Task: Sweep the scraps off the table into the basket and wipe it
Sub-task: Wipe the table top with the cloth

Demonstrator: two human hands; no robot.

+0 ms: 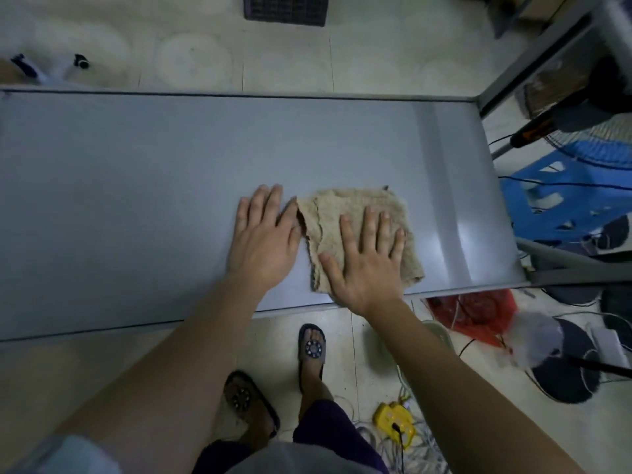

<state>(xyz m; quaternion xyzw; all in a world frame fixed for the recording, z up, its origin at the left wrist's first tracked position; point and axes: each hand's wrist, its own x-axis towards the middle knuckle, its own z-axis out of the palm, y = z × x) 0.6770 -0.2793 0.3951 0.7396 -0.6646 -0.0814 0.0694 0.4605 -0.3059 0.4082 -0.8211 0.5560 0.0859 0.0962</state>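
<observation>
We press right hand [364,265] flat, fingers spread, on cloth [362,213] to wipe worktop [136,186]; left hand [263,241] flat beside cloth, bracing.

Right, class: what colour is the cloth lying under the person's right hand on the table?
Beige or light tan, with frayed edges; the cloth shows best in the head view.

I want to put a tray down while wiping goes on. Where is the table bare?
The table is bare left of the left hand, and along the far edge beyond the cloth. A narrower bare strip runs between cloth and right end. The near right is crowded: right hand flat on the cloth, left hand beside it.
</observation>
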